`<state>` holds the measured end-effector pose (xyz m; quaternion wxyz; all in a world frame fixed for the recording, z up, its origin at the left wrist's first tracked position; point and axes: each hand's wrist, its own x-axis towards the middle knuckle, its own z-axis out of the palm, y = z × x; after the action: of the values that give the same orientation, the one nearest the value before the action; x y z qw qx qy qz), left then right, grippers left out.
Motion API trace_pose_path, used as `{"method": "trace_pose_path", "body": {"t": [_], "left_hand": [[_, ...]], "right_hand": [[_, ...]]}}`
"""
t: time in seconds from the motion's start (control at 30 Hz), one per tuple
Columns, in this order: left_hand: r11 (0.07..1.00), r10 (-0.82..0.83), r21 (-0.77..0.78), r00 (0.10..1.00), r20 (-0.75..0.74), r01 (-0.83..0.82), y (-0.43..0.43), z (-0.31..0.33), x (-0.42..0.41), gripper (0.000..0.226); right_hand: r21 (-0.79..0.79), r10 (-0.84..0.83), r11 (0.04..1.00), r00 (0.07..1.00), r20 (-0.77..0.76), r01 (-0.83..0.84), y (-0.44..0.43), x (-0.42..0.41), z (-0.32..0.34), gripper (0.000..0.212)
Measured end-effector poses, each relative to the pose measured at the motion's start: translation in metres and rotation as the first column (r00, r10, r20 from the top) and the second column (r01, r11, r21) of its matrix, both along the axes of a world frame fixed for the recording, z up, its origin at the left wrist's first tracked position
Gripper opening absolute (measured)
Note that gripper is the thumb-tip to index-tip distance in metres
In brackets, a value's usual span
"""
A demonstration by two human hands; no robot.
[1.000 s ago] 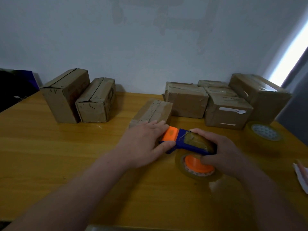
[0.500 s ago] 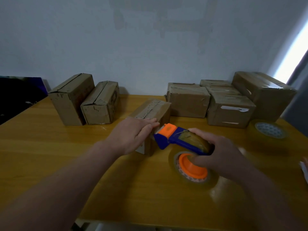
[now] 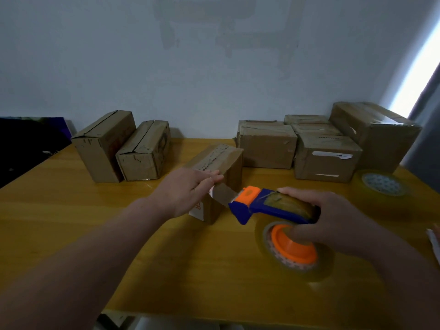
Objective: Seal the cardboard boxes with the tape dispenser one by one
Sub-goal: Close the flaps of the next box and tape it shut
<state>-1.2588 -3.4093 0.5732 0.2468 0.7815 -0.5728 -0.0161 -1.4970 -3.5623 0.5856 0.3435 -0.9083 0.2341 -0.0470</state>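
Cardboard box [image 3: 214,160], probably light, stiff yet dentable, directly under left hand [image 3: 188,191], straight fingers [image 3: 207,175] pressing its near top edge. Plastic dispenser [image 3: 269,206], rigid, gripped around handle by right hand [image 3: 333,220]. Tape [image 3: 222,195], thin, sticky, stretched between both grips.

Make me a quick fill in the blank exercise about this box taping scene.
1. The right hand grips the blue and orange tape ____.
2. The left hand presses a strip of tape onto a cardboard ____.
3. A spare tape roll lies on the ____ side of the table.
4. At back left stand ____ boxes side by side.
Missing words: dispenser; box; right; two.
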Motion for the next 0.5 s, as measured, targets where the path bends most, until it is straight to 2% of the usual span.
{"method": "trace_pose_path", "body": {"t": [0.13,0.23,0.3,0.5], "left_hand": [[0.997,0.072,-0.003,0.997,-0.001,-0.072,-0.003,0.001,-0.004,0.078],[0.991,0.135,-0.01,0.99,0.038,-0.135,-0.009,0.0,-0.007,0.041],[0.981,0.192,-0.019,0.979,0.069,-0.191,-0.014,0.0,-0.009,0.029],[0.935,0.354,-0.037,0.918,0.178,-0.353,-0.027,-0.002,-0.017,0.026]], "right_hand": [[-0.008,0.011,1.0,0.996,-0.092,-0.011,0.004,0.027,-0.008,0.073],[0.003,0.018,1.0,0.994,-0.11,-0.018,0.004,0.044,-0.01,0.073],[0.006,0.033,0.999,0.99,-0.137,-0.032,0.004,0.054,-0.01,0.074],[0.039,0.038,0.999,0.982,-0.184,-0.031,0.002,0.067,0.003,0.072]]}}
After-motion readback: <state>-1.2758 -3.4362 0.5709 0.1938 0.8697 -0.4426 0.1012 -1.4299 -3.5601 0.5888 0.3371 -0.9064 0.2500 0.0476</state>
